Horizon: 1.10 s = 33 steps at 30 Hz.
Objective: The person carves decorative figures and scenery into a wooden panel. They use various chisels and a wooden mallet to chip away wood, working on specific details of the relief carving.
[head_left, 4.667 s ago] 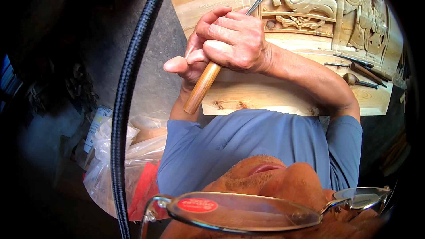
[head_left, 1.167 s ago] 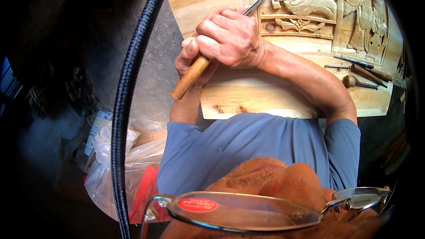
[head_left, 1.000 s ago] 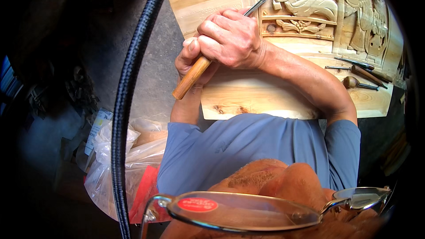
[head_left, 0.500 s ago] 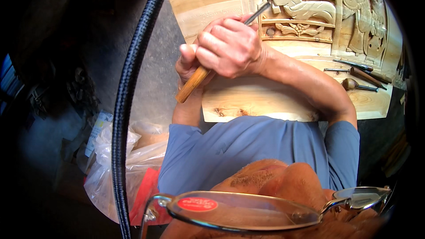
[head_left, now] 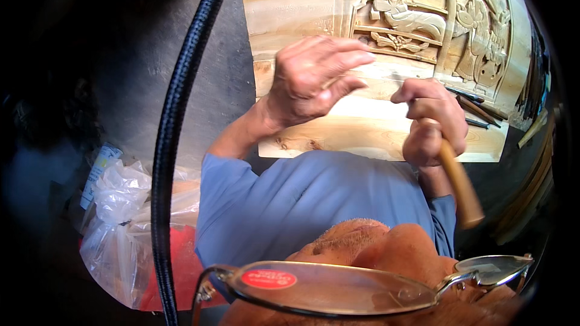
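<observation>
Left hand (head_left: 311, 78) raised over the lower plain band of the carved wooden panel (head_left: 368, 127), fingers loosely spread and slightly curled, nothing gripped; whether fingertips brush the wood cannot be told. Right hand (head_left: 432, 122) closed tight around the wooden handle of a chisel (head_left: 459, 184), handle sticking out below the fist toward the lower right, blade end hidden behind the knuckles and fingers, so contact with the panel unclear. Panel lying flat just past the chest, pale wood, relief figures and leafy ornament (head_left: 417, 21) cut into its upper right part, smooth uncarved border nearest the body. More carving tools (head_left: 477, 108) resting on the panel's right side, just beyond the right hand, dark blades and wooden grips partly covered by the knuckles. Blue shirt (head_left: 314, 205) filling the middle below the panel. Thick black braided cable (head_left: 181, 115) running from top to bottom on the left, well apart from both hands. Crumpled clear plastic bag (head_left: 121, 217) over something red at lower left. Pair of spectacles (head_left: 338, 287) with a red sticker on one lens at the bottom edge
</observation>
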Tool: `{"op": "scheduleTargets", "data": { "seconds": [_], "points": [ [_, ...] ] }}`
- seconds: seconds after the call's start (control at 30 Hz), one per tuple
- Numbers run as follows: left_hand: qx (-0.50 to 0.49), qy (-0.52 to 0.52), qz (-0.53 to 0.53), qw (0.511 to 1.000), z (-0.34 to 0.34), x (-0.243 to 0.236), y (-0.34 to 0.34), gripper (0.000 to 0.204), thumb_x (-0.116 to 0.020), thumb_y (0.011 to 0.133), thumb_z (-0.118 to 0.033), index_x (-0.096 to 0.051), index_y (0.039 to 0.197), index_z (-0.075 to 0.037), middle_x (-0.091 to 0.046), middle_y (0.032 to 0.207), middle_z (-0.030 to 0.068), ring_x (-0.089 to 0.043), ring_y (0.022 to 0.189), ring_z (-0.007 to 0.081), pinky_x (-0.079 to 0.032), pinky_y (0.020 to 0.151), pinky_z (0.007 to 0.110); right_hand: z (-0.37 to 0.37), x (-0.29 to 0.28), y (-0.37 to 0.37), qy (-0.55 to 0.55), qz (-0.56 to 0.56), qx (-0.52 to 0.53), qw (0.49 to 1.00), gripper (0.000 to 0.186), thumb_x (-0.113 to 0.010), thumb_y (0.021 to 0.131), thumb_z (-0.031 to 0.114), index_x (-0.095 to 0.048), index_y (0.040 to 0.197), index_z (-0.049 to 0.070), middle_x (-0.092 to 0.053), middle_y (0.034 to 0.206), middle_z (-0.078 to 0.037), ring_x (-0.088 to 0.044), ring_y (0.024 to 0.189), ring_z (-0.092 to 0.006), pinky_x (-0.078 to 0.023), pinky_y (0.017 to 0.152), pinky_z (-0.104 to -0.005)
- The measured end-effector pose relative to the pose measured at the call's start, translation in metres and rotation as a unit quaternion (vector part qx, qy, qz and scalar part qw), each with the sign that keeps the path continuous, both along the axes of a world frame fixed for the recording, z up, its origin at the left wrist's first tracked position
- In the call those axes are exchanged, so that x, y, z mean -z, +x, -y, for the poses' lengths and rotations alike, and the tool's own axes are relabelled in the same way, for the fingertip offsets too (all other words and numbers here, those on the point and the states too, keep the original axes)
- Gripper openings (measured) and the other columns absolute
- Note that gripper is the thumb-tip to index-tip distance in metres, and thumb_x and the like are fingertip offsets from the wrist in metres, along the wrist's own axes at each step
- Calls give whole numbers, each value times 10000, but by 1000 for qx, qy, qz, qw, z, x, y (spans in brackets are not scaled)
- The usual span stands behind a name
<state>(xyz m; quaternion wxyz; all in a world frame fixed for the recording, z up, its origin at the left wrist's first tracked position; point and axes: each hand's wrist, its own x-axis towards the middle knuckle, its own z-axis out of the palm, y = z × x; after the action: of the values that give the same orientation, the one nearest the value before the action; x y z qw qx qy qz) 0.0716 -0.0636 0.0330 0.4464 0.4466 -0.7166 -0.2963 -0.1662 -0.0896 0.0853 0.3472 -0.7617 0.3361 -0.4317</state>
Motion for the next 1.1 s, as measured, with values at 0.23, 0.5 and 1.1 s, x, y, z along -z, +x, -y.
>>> {"op": "scheduleTargets", "data": {
  "seconds": [0.23, 0.5, 1.1],
  "points": [
    [73, -30, -36, 996, 6, 20, -19, 293, -878, 882, -221, -807, 1115, -58, -808, 1067, 104, -784, 1022, 329, -626, 877, 420, -3, 4, -3, 81, 1, 42, 996, 918, -265, 1139, 725, -710, 936, -52, -746, 840, -191, -754, 769, -281, -602, 705, -370],
    [-72, -100, 103, 987, 14, 13, 3, 327, -862, 895, -307, -840, 1140, -92, -827, 1091, 87, -793, 1026, 290, -606, 865, 401, -10, 1, -32, 187, 8, -24, 982, 939, -335, 1117, 693, -755, 1208, -143, -785, 892, -229, -793, 777, -304, -639, 717, -401],
    [-31, -76, 80, 993, 8, 43, -24, 1013, -707, 916, -784, -632, 1487, 50, -652, 1515, 273, -639, 1421, 411, -410, 1252, 607, 3, 62, 11, -82, -107, 98, 986, 409, -756, 830, -98, -774, 1237, -69, -807, 1090, -279, -818, 1076, -407, -661, 903, -430]
  ]
}}
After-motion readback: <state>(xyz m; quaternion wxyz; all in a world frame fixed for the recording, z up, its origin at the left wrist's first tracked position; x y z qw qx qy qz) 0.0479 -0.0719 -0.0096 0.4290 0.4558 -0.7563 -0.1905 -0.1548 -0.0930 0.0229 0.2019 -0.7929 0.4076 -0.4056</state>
